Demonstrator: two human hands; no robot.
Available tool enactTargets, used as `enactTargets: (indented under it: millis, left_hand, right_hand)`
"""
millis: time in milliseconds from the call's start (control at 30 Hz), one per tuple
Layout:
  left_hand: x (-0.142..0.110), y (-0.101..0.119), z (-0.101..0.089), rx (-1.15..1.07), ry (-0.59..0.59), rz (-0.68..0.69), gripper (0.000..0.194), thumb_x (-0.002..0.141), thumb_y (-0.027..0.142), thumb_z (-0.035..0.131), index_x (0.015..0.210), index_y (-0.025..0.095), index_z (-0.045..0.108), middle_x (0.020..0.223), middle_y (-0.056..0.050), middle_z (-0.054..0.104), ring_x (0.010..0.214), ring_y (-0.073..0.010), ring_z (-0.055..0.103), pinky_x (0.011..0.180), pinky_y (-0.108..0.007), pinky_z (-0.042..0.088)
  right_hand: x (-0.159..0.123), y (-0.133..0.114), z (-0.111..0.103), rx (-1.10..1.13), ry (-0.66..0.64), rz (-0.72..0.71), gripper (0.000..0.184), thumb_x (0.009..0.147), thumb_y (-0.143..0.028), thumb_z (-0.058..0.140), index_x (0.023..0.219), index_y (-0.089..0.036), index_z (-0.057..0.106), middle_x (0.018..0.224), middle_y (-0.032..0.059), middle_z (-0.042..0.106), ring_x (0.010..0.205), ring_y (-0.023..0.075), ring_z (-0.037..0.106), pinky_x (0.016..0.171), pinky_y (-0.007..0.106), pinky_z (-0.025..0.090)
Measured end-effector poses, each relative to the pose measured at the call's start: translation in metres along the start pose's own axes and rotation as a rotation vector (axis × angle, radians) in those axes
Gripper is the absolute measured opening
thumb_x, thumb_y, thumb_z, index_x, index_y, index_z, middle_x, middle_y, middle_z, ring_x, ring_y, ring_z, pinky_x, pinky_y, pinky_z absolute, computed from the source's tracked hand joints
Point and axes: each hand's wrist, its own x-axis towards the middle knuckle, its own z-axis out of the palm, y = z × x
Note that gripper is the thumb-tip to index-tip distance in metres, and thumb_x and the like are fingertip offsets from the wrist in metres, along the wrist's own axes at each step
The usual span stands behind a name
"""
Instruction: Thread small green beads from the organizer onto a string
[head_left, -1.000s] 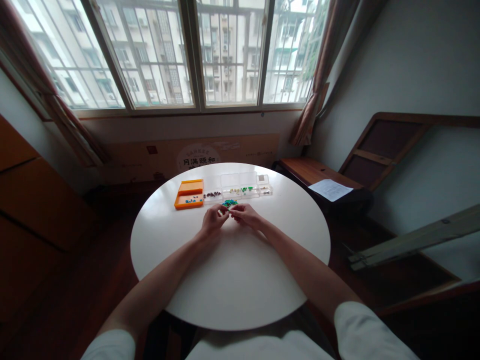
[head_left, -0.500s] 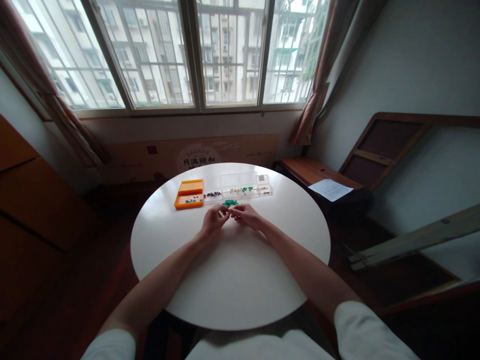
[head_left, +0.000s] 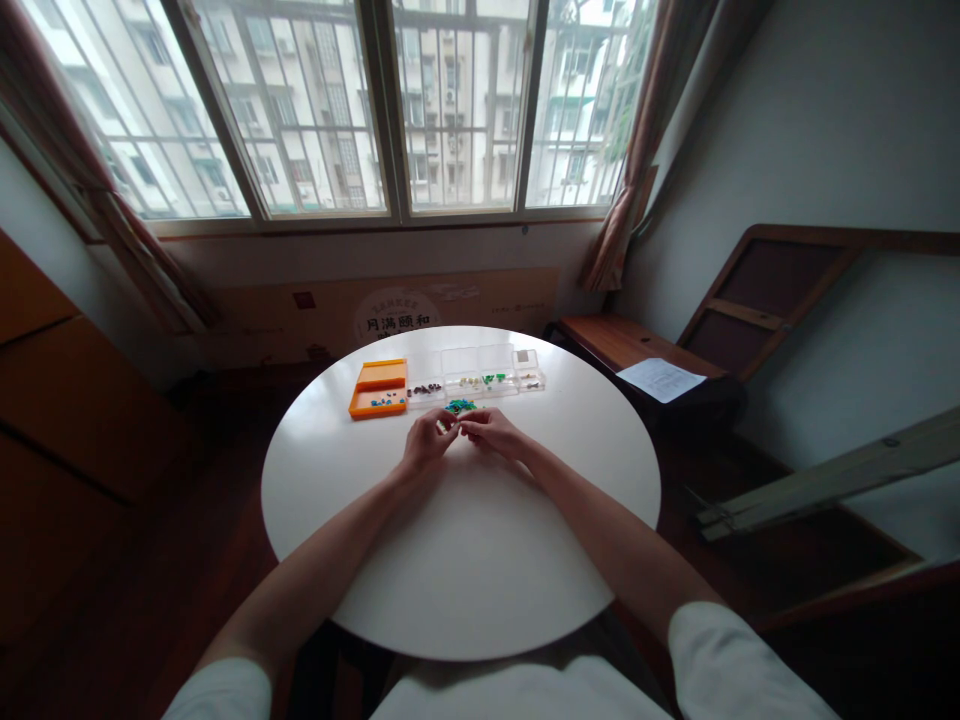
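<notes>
My left hand (head_left: 430, 437) and my right hand (head_left: 489, 432) meet fingertip to fingertip above the white round table (head_left: 480, 560). Both are closed in a pinch, and whatever lies between the fingers is too small to name. Just beyond them is a heap of small blue and green pieces (head_left: 460, 406), partly hidden by my fingers. Behind the heap, clear plastic boxes (head_left: 459, 360) stand with lids up, holding dark, cream and green pieces in separate compartments. An orange box (head_left: 378, 410), open as well, sits to the left with several small blue and dark pieces inside.
At the right, a printed sheet of paper (head_left: 661, 380) lies on a low wooden bench (head_left: 626, 340). A long flat cardboard box (head_left: 300, 310) leans under the window behind the table. A pale plank (head_left: 832, 475) slants in at the right.
My fingers shift very slightly where they meet. The boxes, the heap and both forearms stay in place.
</notes>
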Motion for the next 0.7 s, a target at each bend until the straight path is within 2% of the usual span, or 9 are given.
enactTargets:
  millis: [233, 400, 700]
  left_hand:
    - [0.0006, -0.0004, -0.001, 0.024, 0.004, -0.017, 0.018, 0.077, 0.033, 0.06, 0.086, 0.019, 0.067, 0.076, -0.001, 0.067, 0.058, -0.0104, 0.057, 0.052, -0.02, 0.042]
    - [0.0006, -0.0001, -0.001, 0.008, 0.009, -0.006, 0.019, 0.076, 0.029, 0.062, 0.091, 0.02, 0.068, 0.077, -0.001, 0.067, 0.059, -0.0104, 0.058, 0.053, -0.02, 0.043]
    - [0.0002, 0.0038, -0.0014, 0.014, 0.016, 0.022, 0.017, 0.08, 0.032, 0.06, 0.086, 0.019, 0.068, 0.081, -0.002, 0.067, 0.054, -0.0087, 0.056, 0.05, -0.02, 0.042]
  right_hand:
    - [0.0, 0.0004, -0.0001, 0.021, 0.014, -0.001, 0.032, 0.064, -0.036, 0.074, 0.085, -0.012, 0.07, 0.065, 0.0008, 0.061, 0.054, 0.0084, 0.05, 0.051, 0.022, 0.038]
    - [0.0008, 0.0014, -0.0007, 0.025, 0.02, 0.008, 0.033, 0.064, -0.039, 0.075, 0.083, -0.012, 0.07, 0.066, 0.0015, 0.062, 0.054, 0.0085, 0.052, 0.051, 0.022, 0.039]
    - [0.0013, -0.0001, 0.0005, 0.032, 0.044, 0.038, 0.035, 0.062, -0.044, 0.075, 0.077, -0.012, 0.069, 0.063, 0.0014, 0.062, 0.052, 0.0077, 0.05, 0.049, 0.021, 0.038]
